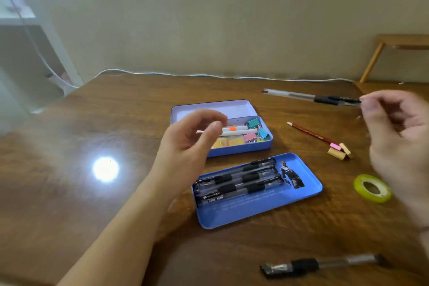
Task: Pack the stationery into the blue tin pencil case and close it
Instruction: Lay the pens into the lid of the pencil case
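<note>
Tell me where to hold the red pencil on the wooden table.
Grip the red pencil around the middle of its thin shaft, coming from above. It lies flat and diagonal; its far tip is free, while its near end meets the small tan and pink blocks.

Open blue tin pencil case (241, 148) holding clips, tray (301, 195) of pens beside it

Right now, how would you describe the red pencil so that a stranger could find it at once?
Start at the open blue tin in the middle of the wooden table and look to its right. The red pencil lies there slanted, white tip toward the tin, far end beside small tan and pink blocks. It is the only red, opaque stick; the pens nearby are clear with black grips.
</note>
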